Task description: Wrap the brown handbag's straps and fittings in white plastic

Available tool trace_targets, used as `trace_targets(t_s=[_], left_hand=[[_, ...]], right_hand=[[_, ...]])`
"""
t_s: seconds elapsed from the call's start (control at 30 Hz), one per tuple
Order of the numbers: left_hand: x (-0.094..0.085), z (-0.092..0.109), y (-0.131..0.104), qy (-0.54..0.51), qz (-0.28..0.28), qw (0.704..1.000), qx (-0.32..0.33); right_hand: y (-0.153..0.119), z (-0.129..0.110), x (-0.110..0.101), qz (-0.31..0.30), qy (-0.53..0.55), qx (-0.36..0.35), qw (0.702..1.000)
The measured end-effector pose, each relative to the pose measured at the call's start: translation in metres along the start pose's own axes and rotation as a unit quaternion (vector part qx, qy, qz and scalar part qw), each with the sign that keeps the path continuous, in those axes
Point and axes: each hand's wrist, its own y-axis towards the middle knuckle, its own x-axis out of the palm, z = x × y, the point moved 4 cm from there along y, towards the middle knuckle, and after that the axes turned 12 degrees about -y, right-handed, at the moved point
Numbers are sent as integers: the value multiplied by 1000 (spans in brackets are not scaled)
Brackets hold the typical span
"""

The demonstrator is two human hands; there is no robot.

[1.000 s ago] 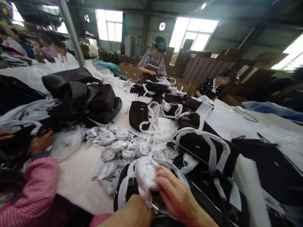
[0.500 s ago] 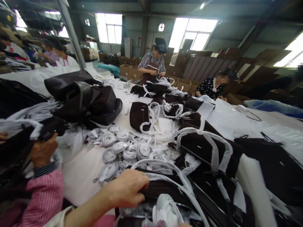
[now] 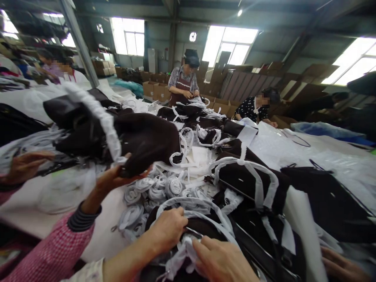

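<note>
A dark brown bag (image 3: 205, 231) with handles wrapped in white lies right in front of me. My left hand (image 3: 169, 229) is closed on its top edge, next to a metal fitting. My right hand (image 3: 220, 260) pinches a bunch of white wrapping (image 3: 182, 254) at the same spot, just below the left hand. A wrapped white handle (image 3: 190, 203) arches over the bag behind my hands.
A co-worker in a pink sleeve (image 3: 55, 254) at my left lifts another dark bag (image 3: 141, 141) over a heap of rolled white straps (image 3: 158, 192). More wrapped bags (image 3: 249, 180) cover the table. Someone's hand (image 3: 337, 268) shows at the lower right. Two people work at the far end.
My right hand has come back into view onto the white wrapping beside my left. The co-worker has raised a dark bag up and to the right, over the rolled straps.
</note>
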Motion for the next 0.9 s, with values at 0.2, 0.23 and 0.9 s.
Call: trace_targets(t_s=[0.2,0.23,0.9], left_hand=[[-9,1,4,-15,7,999,-30],[-10,1,4,-17,8,999,-33],[14,34,-42,65,-117,991,21]], right_hand=[[7,-9,62,3,-63,142,988],[7,-9,75,-20,-65,159,985],[-133,51,44,-18,102,247,963]])
